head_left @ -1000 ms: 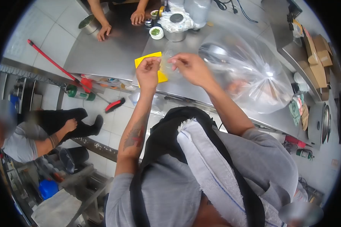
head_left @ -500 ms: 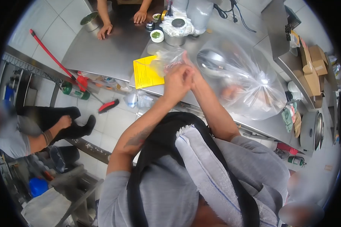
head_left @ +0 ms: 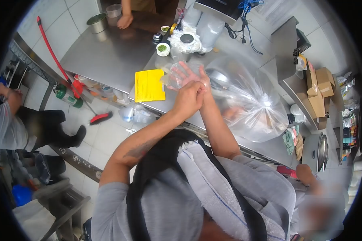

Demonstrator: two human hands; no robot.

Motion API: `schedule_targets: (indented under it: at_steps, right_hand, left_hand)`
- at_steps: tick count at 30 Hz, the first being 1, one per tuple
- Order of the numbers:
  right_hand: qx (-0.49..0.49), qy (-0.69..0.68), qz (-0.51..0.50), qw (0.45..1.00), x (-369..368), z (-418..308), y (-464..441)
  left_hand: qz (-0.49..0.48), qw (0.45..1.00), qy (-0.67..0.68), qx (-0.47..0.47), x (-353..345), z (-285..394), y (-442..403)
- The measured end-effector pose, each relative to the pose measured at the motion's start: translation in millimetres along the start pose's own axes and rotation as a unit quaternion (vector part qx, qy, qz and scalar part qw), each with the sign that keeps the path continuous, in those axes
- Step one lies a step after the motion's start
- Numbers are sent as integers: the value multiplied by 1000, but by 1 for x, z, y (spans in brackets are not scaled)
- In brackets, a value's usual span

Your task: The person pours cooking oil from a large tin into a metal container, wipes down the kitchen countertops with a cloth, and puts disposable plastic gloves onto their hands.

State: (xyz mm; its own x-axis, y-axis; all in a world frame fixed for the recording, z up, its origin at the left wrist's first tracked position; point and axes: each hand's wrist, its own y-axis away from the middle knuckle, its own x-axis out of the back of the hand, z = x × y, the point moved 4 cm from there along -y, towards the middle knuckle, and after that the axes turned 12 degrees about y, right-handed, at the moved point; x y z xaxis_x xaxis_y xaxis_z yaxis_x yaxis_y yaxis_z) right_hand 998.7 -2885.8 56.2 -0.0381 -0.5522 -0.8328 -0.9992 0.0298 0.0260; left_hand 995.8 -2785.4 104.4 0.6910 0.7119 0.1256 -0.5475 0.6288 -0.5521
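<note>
Fingers spread and palm showing, my right hand (head_left: 194, 77) is inside a thin clear plastic glove (head_left: 174, 77). My left hand (head_left: 189, 98) is closed at the right wrist, pinching the glove's cuff. Just left of the gloved fingers, a yellow printed packet (head_left: 148, 86) lies on the steel counter (head_left: 108, 68). A large knotted clear bag (head_left: 265, 116) with blurred contents sits to the right of my hands. Beyond them stand a small white bowl of chopped greens (head_left: 163, 49) and a lidded pot wrapped in white plastic (head_left: 187, 42).
A metal pot (head_left: 97, 24) and a clear tub (head_left: 114, 11) stand at the far left of the counter, near a co-worker's hand (head_left: 125, 21). Another person (head_left: 12, 124) is at the left, and one at the lower right. Cardboard boxes (head_left: 325, 80) occupy a right-hand shelf.
My hands were apart holding thin clear plastic; now the right hand is spread in the glove and the left is at its wrist. One co-worker's hand has left the counter.
</note>
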Motion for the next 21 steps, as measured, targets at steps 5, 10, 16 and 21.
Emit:
schedule_targets:
  at_steps: [5, 10, 16, 21]
  right_hand:
    - [44, 107, 287, 951, 50, -5, -27]
    - [-5, 1, -39, 999, 30, -11, -21]
    - [29, 32, 178, 983, 66, -9, -42]
    - [-70, 21, -22, 997, 71, -14, -53]
  left_hand:
    - [12, 1000, 23, 3, 0, -10, -4]
    - [6, 1000, 24, -2, -6, -14, -8]
    - [17, 999, 34, 34, -8, -44, -7]
    - [36, 996, 76, 37, -9, -50, -8]
